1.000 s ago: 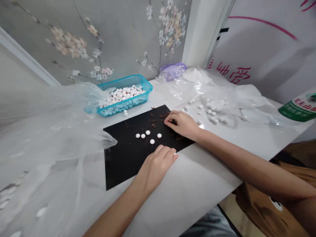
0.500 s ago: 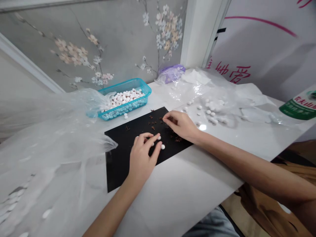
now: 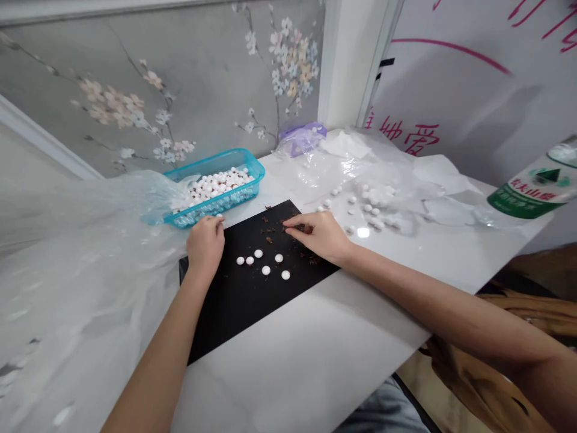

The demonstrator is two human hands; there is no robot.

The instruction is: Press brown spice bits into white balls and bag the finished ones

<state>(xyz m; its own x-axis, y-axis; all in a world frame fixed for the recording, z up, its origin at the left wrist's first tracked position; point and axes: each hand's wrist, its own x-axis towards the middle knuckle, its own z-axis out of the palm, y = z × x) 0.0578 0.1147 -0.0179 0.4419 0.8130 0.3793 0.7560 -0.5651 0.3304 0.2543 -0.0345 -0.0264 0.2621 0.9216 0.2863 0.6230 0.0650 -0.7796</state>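
My left hand (image 3: 206,243) is closed at the left edge of the black mat (image 3: 238,313), its fingertips beside a white piece (image 3: 219,216) near the blue basket (image 3: 256,171). What it holds, if anything, is hidden. Several white round pieces (image 3: 265,270) lie in a loose group on the mat between my hands. My right hand (image 3: 318,234) rests over the mat's right part, thumb and index finger pinched on a small brown piece (image 3: 284,223). Other small brown pieces (image 3: 269,240) lie on the mat around its fingers. The basket contains many white pieces, with some brown among them.
Clear plastic bags (image 3: 81,252) spread over the left side. More white pieces (image 3: 368,208) and clear plastic lie at the right, near a green-labelled bottle (image 3: 527,192). A purple package (image 3: 302,139) sits at the back against the wall.
My left hand has moved left and back, from above the white pieces to the mat's edge by the basket. The view has shifted slightly; my right hand stays at the brown pieces.
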